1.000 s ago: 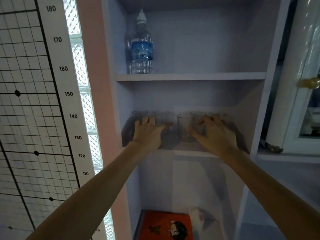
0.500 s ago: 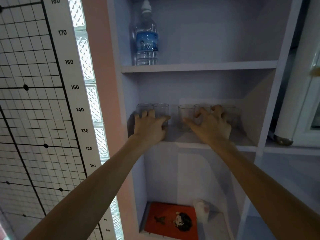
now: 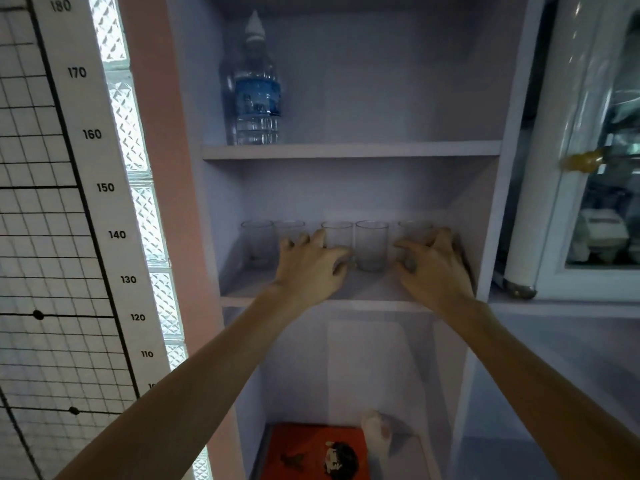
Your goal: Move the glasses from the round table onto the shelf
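From the head camera we look into a pale shelf unit [image 3: 349, 299], and both our arms reach onto its middle board. Five clear glasses [image 3: 371, 245] stand upright in a row along the back of that board, close beside one another. Our left hand [image 3: 308, 271] hovers low in front of the second and third glasses from the left; its fingers [image 3: 320, 234] are curled and slightly spread, the tips near or against the glass walls, and the grip is loose rather than wrapped around either one. Our right hand [image 3: 434, 268] is at the right end of the row, hiding most of the fifth glass [image 3: 414, 227]; its fingers are bent around the front of that glass, but we cannot tell whether the grip is closed on it or only resting against it. The fourth glass stands free between our two hands. On the board above, a water bottle [image 3: 256, 88] with a blue label stands at the left. Down in the lowest compartment lies an orange book [image 3: 311, 452] beside a small white object.
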